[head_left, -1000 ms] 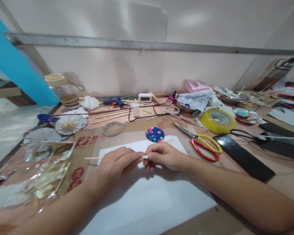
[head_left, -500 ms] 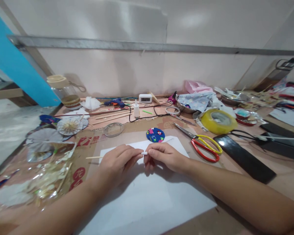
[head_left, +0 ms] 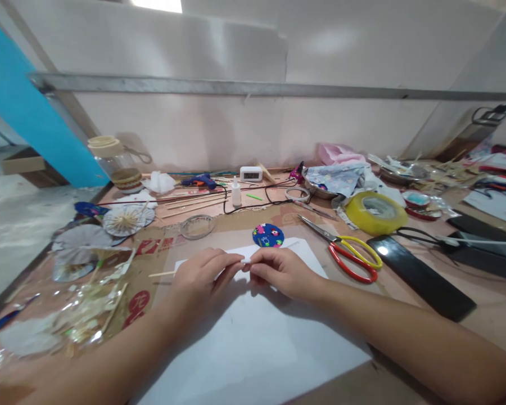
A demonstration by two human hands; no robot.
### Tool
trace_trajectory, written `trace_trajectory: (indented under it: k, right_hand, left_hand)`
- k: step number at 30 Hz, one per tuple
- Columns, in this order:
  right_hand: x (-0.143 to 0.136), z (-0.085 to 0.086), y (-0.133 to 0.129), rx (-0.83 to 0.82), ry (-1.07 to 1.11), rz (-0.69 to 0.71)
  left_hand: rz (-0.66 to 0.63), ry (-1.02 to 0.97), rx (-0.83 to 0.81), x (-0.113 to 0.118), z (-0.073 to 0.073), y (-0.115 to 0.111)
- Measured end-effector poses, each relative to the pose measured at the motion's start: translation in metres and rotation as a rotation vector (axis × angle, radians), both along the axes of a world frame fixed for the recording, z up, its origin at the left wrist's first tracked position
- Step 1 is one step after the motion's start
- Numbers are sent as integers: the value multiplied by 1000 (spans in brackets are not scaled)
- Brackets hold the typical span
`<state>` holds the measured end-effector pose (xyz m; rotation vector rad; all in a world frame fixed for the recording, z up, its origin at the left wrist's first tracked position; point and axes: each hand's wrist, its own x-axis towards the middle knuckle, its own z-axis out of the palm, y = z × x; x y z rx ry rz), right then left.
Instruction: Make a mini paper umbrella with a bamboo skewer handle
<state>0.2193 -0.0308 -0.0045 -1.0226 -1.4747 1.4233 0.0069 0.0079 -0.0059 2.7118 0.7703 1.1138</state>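
My left hand (head_left: 208,273) is closed around a thin wooden stick (head_left: 162,274), whose bare end sticks out to the left. At the stick's other end, a small white piece (head_left: 245,261) shows between the fingertips of both hands. My right hand (head_left: 280,271) pinches this white piece from the right, its fingers curled. Both hands are over a white paper sheet (head_left: 253,349). Just beyond them lies a round blue patterned disc (head_left: 269,235).
Scissors (head_left: 349,253) with red and yellow handles, yellow tape (head_left: 376,212) and a black phone-like slab (head_left: 421,275) lie to the right. A glue bottle (head_left: 236,193) and clock (head_left: 251,173) stand behind. Pleated fans (head_left: 124,218) and plastic bags (head_left: 88,298) are left.
The view has tipped slightly upward. My fingertips have drawn closer together, and less of the white piece shows between them.
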Motion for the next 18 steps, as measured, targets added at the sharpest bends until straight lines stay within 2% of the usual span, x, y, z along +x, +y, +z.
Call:
trace_trajectory:
  k: [4,8,11,15,18]
  right_hand:
    - [-1,0,1,41,-85,-118]
    - [0,0,1,113,-162,-121]
    - [2,-1,2,153,-130,-138]
    - [4,-1,9,-16,82,-262]
    - [5,0,14,-145,195,-284]
  left_hand:
    - [28,13,8,1,-1,0]
    - [18,27,5,2,1,-2]
    - [58,31,-29,2,3,-3]
    - [123,34,-100,4,6,1]
    - [137,28,-122,3,6,4]
